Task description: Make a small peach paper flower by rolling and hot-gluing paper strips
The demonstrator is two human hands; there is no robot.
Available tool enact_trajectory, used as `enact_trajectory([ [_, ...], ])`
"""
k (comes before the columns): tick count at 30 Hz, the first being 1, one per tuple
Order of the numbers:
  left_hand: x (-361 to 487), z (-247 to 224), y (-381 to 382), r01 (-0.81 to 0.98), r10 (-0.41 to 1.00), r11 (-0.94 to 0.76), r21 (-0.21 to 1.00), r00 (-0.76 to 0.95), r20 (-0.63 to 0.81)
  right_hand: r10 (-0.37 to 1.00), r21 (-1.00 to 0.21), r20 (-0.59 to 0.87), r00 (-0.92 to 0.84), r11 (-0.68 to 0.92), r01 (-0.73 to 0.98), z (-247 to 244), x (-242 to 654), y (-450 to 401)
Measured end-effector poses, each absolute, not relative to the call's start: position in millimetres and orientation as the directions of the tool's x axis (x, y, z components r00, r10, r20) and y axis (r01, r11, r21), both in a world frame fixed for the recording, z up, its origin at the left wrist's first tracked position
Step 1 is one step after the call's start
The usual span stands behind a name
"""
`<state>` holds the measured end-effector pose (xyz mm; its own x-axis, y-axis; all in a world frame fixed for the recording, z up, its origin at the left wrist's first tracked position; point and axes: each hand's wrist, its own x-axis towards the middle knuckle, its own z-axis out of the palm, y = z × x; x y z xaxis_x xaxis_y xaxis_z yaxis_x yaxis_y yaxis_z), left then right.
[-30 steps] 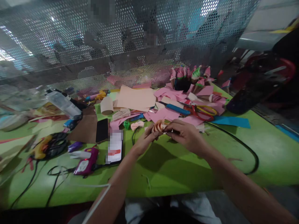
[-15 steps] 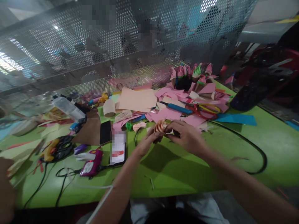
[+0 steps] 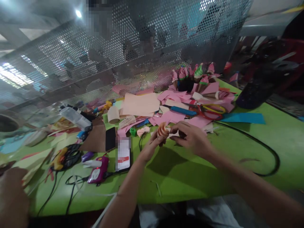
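My left hand (image 3: 152,145) is closed around a peach-coloured paper swirl (image 3: 162,130), layered in ridges like soft ice cream, held just above the green table (image 3: 175,186). My right hand (image 3: 191,136) is at the swirl's right side, thumb and forefinger bent in a pinch. Something pale shows by these fingertips; whether it belongs to the swirl I cannot tell. Behind my hands lie pink paper pieces (image 3: 169,117) and a large peach sheet (image 3: 140,104). A small pale-pink piece (image 3: 143,130) and a green one (image 3: 132,131) sit left of the swirl.
A blue-handled cutter (image 3: 182,110) and scissors (image 3: 209,111) lie behind. Finished paper cones (image 3: 199,71) stand at the back right. On the left are phones (image 3: 123,155), a magenta device (image 3: 98,171), cables and a bottle (image 3: 75,117). Another person's hand (image 3: 14,180) is at far left.
My right fingertips have drawn slightly away from the swirl, and a pale bit shows between. The left hand keeps its hold. The view has shifted slightly; the other person's hand reaches further in.
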<state>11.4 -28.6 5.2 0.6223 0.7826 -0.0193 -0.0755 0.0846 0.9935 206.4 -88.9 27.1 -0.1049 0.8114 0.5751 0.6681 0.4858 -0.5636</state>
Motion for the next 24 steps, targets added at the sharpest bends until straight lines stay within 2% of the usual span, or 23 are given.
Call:
enact_trajectory([
  [4,13,4,-26,-0.109,0.819,0.107,0.988,0.574,-0.025,0.789,-0.577,0.608,-0.082,0.511,0.637,28,208,-91],
  [9,18,11,-29,-0.030,0.860,0.099,0.995,0.505,-0.070,0.759,-0.563,0.647,-0.067,0.535,0.629,32,206,-94],
  [17,21,18,-34,0.040,0.863,0.082,0.996,0.498,-0.091,0.744,-0.545,0.666,-0.054,0.534,0.646,34,203,-96],
  [24,24,10,-36,0.197,0.862,-0.124,0.973,0.508,0.007,0.771,-0.586,0.633,-0.070,0.537,0.607,29,198,-96],
])
